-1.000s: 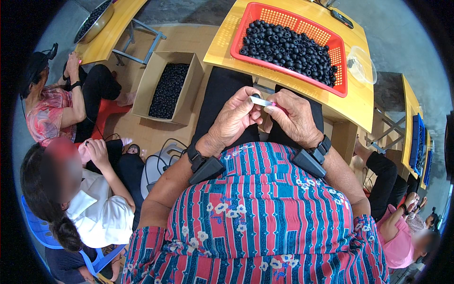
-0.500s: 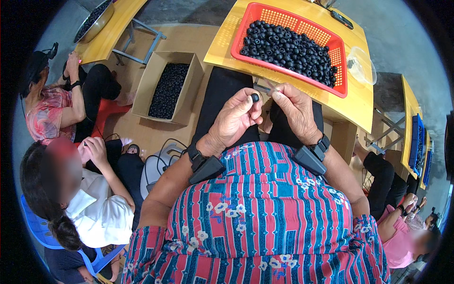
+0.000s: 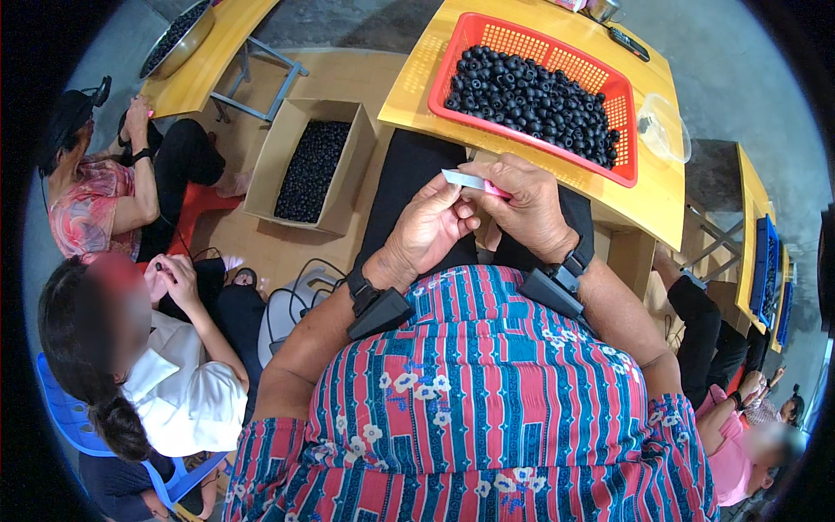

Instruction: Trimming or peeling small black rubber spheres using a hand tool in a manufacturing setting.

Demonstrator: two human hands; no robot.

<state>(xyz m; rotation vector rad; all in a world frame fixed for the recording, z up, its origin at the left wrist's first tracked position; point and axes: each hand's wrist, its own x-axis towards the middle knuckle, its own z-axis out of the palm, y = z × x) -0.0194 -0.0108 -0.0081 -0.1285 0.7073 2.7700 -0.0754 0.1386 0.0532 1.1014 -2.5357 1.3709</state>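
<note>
Above my lap, my left hand (image 3: pixel 426 226) is closed in a pinch, thumb against fingers. The small black round part it held a moment earlier is now covered by the blade and fingers. My right hand (image 3: pixel 532 202) grips a small knife (image 3: pixel 464 179) with a pale flat blade and a pink handle. Its blade lies across the left thumb and fingertips, pointing left. Just beyond my hands, a red plastic basket (image 3: pixel 444 103) holds many black round parts (image 3: pixel 531 100) with holes in them.
The basket stands on a yellow table (image 3: pixel 400 104), with a clear plastic tub (image 3: pixel 665 130) at its right. A cardboard box (image 3: pixel 352 165) of black parts sits on the floor to the left. People sit close on my left and at the far right.
My right hand has moved left and turned, bringing the knife blade over the left fingertips. The black part, visible before, is now covered. The view has shifted slightly.
</note>
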